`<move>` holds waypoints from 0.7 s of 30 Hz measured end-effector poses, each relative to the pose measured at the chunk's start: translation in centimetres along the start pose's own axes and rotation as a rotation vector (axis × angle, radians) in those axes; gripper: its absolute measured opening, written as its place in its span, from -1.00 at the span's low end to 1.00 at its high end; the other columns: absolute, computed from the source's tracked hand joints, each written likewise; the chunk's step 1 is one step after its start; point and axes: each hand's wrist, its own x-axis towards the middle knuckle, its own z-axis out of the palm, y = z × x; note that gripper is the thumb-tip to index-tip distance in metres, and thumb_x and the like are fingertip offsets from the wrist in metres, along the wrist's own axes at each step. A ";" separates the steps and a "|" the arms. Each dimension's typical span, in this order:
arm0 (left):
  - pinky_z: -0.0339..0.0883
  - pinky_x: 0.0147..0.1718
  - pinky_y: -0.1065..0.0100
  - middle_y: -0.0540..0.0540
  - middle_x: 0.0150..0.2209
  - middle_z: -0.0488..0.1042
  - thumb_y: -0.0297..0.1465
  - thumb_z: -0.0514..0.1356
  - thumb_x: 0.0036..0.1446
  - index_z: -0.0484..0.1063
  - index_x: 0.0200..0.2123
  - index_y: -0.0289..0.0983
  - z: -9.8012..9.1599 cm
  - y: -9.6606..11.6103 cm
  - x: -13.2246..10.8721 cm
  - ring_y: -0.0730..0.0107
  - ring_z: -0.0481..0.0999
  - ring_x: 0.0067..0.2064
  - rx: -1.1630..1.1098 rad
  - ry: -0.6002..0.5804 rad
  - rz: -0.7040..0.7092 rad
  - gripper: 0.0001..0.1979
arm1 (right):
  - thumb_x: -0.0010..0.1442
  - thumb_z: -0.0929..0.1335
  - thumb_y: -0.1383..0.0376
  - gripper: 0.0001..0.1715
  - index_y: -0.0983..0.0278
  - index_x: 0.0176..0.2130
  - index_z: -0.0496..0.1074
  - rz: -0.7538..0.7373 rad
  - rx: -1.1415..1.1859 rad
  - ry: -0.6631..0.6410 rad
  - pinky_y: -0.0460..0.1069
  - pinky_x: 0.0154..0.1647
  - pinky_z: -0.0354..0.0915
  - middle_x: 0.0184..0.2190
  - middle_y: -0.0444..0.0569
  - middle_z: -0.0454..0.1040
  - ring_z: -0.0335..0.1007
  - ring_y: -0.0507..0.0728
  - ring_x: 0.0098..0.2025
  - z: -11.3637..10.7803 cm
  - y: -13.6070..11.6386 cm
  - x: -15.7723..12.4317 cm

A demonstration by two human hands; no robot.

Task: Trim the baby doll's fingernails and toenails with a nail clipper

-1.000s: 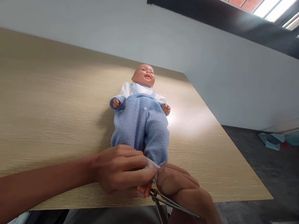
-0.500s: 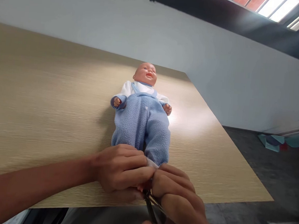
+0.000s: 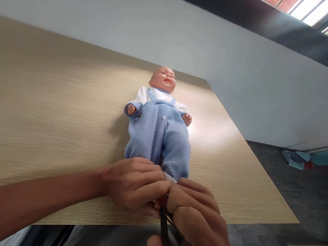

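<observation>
A baby doll [image 3: 159, 132] in a fuzzy blue and white outfit lies face up, its feet towards me. My left hand [image 3: 138, 183] is closed at the bottom of its legs, fingers around a foot that is mostly hidden. Right against it, my right hand [image 3: 200, 218] is curled at the other trouser cuff. In it is a dark, narrow, two-armed tool [image 3: 165, 227], its tip by the doll's foot. The tool's exact kind is hard to make out, since my fingers cover much of it. A bit of white cloth [image 3: 168, 177] shows between the hands.
The doll rests on a light wood-grain table [image 3: 68, 111] whose near edge passes under my wrists. Behind it stands a pale wall [image 3: 104, 16]. Teal and red items [image 3: 300, 158] lie on the dark floor at the right.
The view has shifted slightly. Both hands stay at the doll's feet; the right thumb has moved a little left, and the tool's arms now point more straight down.
</observation>
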 end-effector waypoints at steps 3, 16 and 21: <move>0.36 -0.48 0.34 -0.08 -0.51 0.41 -0.29 -0.07 0.45 0.32 -0.35 -0.34 0.0 0.0 -0.1 0.35 0.39 -0.48 0.004 0.006 0.003 -0.64 | 0.34 0.33 0.07 -0.60 0.24 -0.43 0.26 0.101 0.040 0.013 -0.01 -0.13 0.37 -0.49 -0.21 0.44 0.44 0.01 -0.46 0.1 -0.3 0.4; 0.40 -0.44 0.36 -0.14 -0.47 0.49 -0.39 -0.14 0.48 0.35 -0.37 -0.38 -0.2 -0.4 -0.7 0.35 0.49 -0.44 0.060 0.050 0.045 -0.59 | 0.27 0.27 0.35 -0.83 0.23 -0.39 0.29 0.024 -0.115 -0.295 0.00 -0.26 0.24 -0.44 -0.21 0.49 0.41 0.01 -0.41 -0.8 -1.0 1.9; 0.47 -0.34 0.34 -0.16 -0.41 0.52 -0.52 -0.13 0.41 0.35 -0.31 -0.39 -0.2 -0.5 -1.1 0.33 0.53 -0.37 -0.052 -0.030 -0.012 -0.68 | 0.31 0.22 0.40 -0.70 0.25 -0.48 0.22 -0.020 -0.132 -0.291 0.03 -0.24 0.23 -0.52 -0.23 0.44 0.31 -0.02 -0.49 -0.5 -1.4 2.6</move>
